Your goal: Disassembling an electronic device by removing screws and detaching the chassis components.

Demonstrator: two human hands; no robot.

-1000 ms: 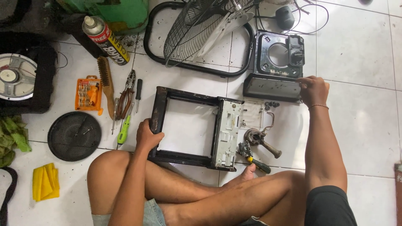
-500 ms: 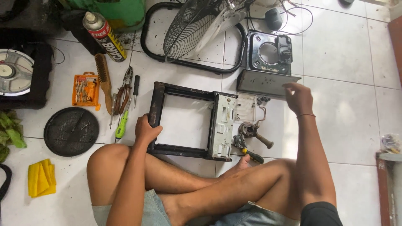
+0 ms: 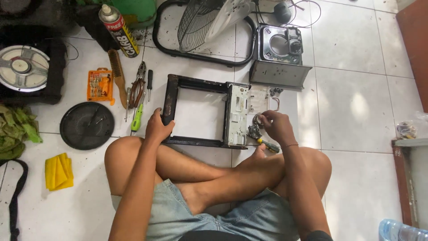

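In the head view, mid-frame on the white tiled floor (image 3: 352, 89), the left hand (image 3: 158, 128) curls closed around the rusty black square metal frame (image 3: 171, 96), bracing it while the right hand (image 3: 275, 126) pinches a small metal fitting (image 3: 257, 119), apparently disassembly work needing steady, careful fingers.

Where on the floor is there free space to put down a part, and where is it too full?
Bare tiles lie right of the metal frame, between the right hand, the grey housing and the wooden edge. A smaller patch lies between the yellow cloth and the left knee. It is crowded left of the left hand, around the pliers, the orange bit case and the black disc.
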